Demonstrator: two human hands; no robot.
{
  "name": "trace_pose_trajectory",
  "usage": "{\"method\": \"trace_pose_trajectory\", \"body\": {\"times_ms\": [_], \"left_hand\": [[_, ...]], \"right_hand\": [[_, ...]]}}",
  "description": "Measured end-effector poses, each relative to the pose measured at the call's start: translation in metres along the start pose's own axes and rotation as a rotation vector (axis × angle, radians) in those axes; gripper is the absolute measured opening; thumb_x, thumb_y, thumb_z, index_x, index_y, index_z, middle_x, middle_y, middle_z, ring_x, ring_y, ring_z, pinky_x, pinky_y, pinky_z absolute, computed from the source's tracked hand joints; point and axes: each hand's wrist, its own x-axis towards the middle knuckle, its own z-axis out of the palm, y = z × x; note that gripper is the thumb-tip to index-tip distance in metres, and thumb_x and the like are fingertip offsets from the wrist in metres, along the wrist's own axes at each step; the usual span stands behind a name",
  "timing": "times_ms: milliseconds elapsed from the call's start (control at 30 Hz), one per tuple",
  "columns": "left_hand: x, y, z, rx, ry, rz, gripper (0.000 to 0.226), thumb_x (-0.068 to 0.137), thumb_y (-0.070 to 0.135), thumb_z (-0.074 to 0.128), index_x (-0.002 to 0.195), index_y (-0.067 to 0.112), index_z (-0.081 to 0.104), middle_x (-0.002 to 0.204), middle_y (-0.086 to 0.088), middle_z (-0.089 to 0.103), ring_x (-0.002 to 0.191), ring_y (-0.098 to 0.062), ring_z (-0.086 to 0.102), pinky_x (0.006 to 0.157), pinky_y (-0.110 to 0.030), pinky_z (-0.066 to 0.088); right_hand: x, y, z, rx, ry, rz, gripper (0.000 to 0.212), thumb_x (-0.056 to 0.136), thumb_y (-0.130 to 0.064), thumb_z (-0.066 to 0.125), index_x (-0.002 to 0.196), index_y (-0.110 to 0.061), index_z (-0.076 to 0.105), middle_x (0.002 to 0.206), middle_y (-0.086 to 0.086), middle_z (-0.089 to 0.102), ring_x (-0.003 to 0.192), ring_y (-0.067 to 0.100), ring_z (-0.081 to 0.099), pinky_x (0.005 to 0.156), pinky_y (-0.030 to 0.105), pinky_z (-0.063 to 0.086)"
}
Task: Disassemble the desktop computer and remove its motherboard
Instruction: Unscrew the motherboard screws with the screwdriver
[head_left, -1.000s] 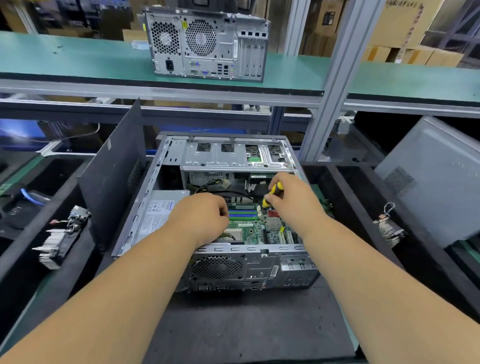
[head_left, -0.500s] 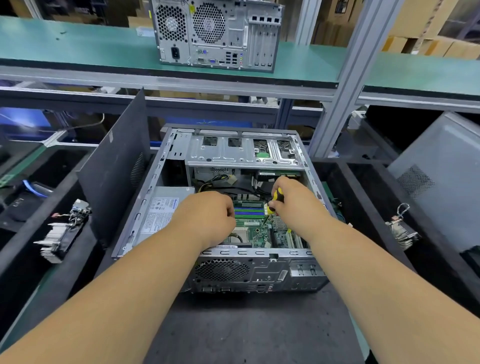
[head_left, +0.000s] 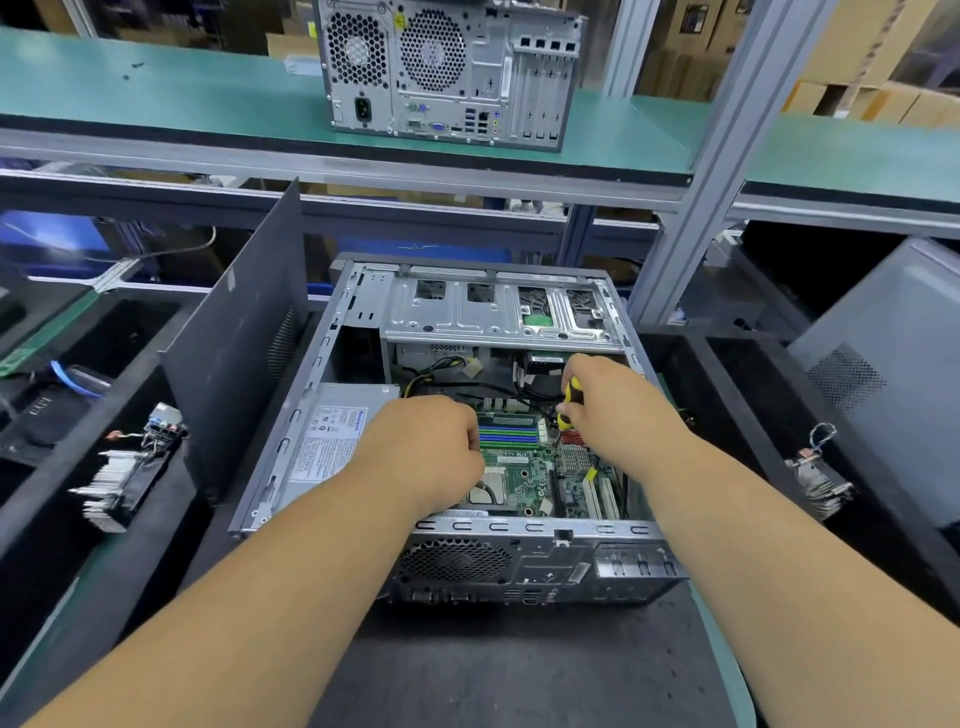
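Motherboard (head_left: 524, 470) sits green and exposed at the bottom of the opened desktop case (head_left: 483, 415), which lies on its side at the centre of the frame on the dark mat of the desk (head_left: 519, 670). From the left, the left hand (head_left: 431, 452) rests curled over the board's left part beside the silver power supply (head_left: 332, 441); whether it holds anything cannot be told, as the fingers are tucked under. The right hand (head_left: 613, 405) grips a yellow-and-black screwdriver (head_left: 570, 402), its tip hidden near the board's upper right. This looks like the loosening of a mounting screw. To do it well, the driver should probably stand square on the screw head, pressed down firmly, while the left hand steadies the board clear of the loose cables (head_left: 447, 371). A slip could gouge the board. At far left, a finned heatsink (head_left: 124, 478) lies in a black bin, next to the detached side panel (head_left: 239, 332) leaning upright. Above, a second computer tower (head_left: 447, 67) stands on a green shelf (head_left: 156, 98), with cardboard boxes (head_left: 878, 78) at upper right.
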Motion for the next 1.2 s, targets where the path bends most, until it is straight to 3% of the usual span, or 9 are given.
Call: {"method": "trace_pose_trajectory", "body": {"times_ms": [167,767,1200], "left_hand": [[-0.0009,0.0009,-0.0011,-0.007,-0.001,0.008,0.012,0.078,0.030,0.054,0.082,0.033,0.065,0.084,0.013,0.062,0.082,-0.012,0.055,0.063,-0.025,0.040],[0.0005,-0.0003,0.0004,0.001,-0.003,0.008,0.012,0.078,0.032,0.053,0.082,0.034,0.064,0.086,0.013,0.062,0.084,-0.014,0.056,0.064,-0.025,0.041],[0.0004,-0.0001,0.0008,0.006,-0.002,0.013,0.011,0.078,0.032,0.054,0.082,0.034,0.064,0.085,0.013,0.062,0.082,-0.013,0.056,0.063,-0.025,0.040]], "right_hand": [[0.0012,-0.0003,-0.0002,-0.007,-0.013,0.021,0.018,0.094,-0.028,0.060,0.107,-0.019,0.051,0.103,0.001,0.058,0.084,0.023,0.054,0.068,0.034,0.046],[0.0043,0.0018,0.0032,-0.011,-0.003,0.067,0.012,0.094,-0.026,0.059,0.095,-0.019,0.050,0.092,0.000,0.055,0.076,0.021,0.053,0.063,0.034,0.045],[0.0034,0.0006,0.0024,-0.048,-0.022,0.064,0.016,0.095,-0.028,0.058,0.101,-0.015,0.051,0.100,0.004,0.057,0.081,0.025,0.054,0.069,0.038,0.048]]}}
